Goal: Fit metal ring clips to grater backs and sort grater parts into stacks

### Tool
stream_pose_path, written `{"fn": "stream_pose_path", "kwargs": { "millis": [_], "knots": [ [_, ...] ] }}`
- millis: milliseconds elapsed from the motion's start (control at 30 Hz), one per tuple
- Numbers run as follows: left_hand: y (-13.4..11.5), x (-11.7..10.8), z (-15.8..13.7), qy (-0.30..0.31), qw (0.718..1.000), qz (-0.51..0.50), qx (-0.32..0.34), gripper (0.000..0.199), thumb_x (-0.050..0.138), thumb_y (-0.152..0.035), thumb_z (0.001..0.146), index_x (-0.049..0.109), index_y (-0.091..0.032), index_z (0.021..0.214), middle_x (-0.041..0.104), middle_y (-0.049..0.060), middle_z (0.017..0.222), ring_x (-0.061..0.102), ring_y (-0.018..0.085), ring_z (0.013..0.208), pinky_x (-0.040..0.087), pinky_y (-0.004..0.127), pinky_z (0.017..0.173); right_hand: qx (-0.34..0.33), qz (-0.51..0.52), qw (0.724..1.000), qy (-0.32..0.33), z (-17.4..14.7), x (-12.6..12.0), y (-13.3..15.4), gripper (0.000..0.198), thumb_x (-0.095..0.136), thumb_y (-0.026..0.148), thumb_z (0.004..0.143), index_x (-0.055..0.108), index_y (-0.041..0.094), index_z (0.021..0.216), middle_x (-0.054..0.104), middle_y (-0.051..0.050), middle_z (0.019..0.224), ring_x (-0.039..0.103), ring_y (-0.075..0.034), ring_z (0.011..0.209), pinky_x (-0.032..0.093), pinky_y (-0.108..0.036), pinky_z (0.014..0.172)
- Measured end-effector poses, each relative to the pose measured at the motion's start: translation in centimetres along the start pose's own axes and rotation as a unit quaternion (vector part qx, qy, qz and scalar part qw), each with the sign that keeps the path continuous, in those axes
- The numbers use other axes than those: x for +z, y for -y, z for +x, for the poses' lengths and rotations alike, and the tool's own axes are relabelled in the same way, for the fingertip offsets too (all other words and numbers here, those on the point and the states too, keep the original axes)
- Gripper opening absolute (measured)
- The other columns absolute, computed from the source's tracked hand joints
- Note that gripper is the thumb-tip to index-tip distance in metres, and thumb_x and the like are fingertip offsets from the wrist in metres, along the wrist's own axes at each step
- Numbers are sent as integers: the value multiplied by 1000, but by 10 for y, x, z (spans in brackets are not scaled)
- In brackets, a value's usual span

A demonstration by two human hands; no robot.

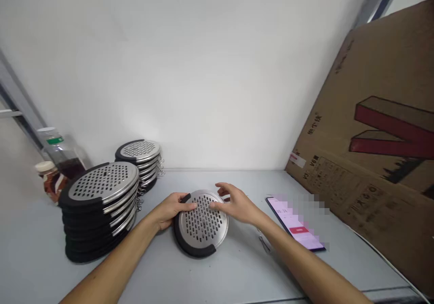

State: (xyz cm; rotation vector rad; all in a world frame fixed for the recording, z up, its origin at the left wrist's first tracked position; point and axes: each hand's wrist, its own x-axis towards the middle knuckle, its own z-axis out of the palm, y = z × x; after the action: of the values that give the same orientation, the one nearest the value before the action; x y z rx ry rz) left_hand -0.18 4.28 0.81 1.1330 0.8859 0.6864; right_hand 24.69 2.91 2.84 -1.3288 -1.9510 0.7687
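Note:
A round perforated metal disc (204, 222) with a black edging along its left and lower side is tilted up above the table. My left hand (172, 210) is closed on its upper left edge, thumb on the face and the other fingers behind. At the upper right edge is my right hand (233, 203), its thumb at the disc's face and its fingers spread apart. Whether the right thumb presses on the metal, I cannot tell. A small bent wire piece (263, 243) lies on the table beside my right forearm, partly hidden.
At left stands a stack of similar discs (101, 182), with a second stack (140, 150) behind it; metal rings stick out from both. Two jars, one clear (64, 152) and one brown (49, 177), stand by the wall. A phone (294, 225) lies right, beside a large cardboard box (373, 159).

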Motion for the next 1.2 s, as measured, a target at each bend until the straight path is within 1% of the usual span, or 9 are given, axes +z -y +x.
{"fn": "stream_pose_path", "kwargs": {
  "millis": [100, 200, 433, 567, 733, 833, 967, 1133, 1200],
  "knots": [
    [5, 2, 2, -53, 998, 33, 15, 47, 83, -43, 64, 69, -11, 96, 75, 12, 93, 69, 27, 88, 52, 37, 80, 68, 140, 982, 109, 28, 8, -3, 66, 81, 50, 63, 64, 16, 116, 70, -9, 99, 66, -23, 86, 52, -34, 74],
    [10, 4, 5, -94, 993, 71, 19, 49, 81, -52, 62, 70, -11, 85, 75, 9, 84, 68, 26, 82, 50, 33, 71, 107, 254, 950, 146, 26, 13, -15, 45, 81, 48, 65, 71, 12, 89, 71, -6, 80, 65, -19, 71, 48, -27, 63],
    [16, 9, 8, -130, 981, 140, 34, 60, 58, -69, 75, 70, -11, 90, 73, 8, 85, 65, 25, 84, 47, 30, 71, 198, 420, 885, 31, 16, -11, -31, 28, 83, 35, 67, 70, 11, 73, 73, -9, 69, 65, -18, 59, 50, -27, 57],
    [17, 10, 5, -123, 971, 199, 36, 51, 58, -61, 80, 69, -13, 93, 72, 8, 88, 65, 23, 81, 47, 29, 67, 196, 461, 864, -57, 26, -20, -45, 20, 75, 31, 76, 71, 12, 75, 75, -11, 75, 68, -17, 63, 53, -27, 62],
    [16, 14, 2, -157, 933, 314, 86, 33, 67, -48, 75, 69, -15, 77, 67, 3, 73, 60, 21, 72, 44, 29, 65, 164, 520, 826, -143, 30, -13, -49, 14, 69, 22, 80, 72, 18, 93, 77, -5, 94, 71, -16, 84, 54, -23, 79],
    [14, 15, 1, -186, 906, 355, 137, 28, 68, -44, 76, 72, -17, 83, 69, 5, 81, 61, 24, 80, 45, 34, 77, 156, 547, 808, -155, 28, -4, -39, 20, 68, 21, 79, 71, 20, 99, 76, -4, 99, 70, -18, 91, 55, -27, 82],
    [10, 23, 1, -199, 889, 357, 207, 36, 59, -42, 86, 69, -20, 112, 68, 8, 117, 57, 26, 114, 38, 37, 104, 160, 595, 772, -155, 22, 13, -23, 22, 70, 21, 77, 71, 19, 98, 76, -5, 100, 70, -21, 94, 54, -31, 86],
    [12, 42, 4, -129, 926, 249, 251, 42, 34, -33, 98, 60, -18, 128, 67, 9, 121, 62, 23, 108, 47, 39, 99, 143, 619, 755, -163, 16, 32, -8, 28, 73, 24, 75, 71, 20, 102, 76, -5, 99, 70, -22, 93, 54, -33, 88],
    [14, 45, 5, -140, 902, 314, 262, 35, 43, -26, 95, 64, -19, 121, 67, 9, 119, 61, 24, 108, 46, 40, 99, 143, 623, 751, -166, 15, 33, -6, 28, 73, 24, 75, 71, 19, 103, 77, -5, 98, 71, -21, 91, 54, -33, 88]
  ]
}}
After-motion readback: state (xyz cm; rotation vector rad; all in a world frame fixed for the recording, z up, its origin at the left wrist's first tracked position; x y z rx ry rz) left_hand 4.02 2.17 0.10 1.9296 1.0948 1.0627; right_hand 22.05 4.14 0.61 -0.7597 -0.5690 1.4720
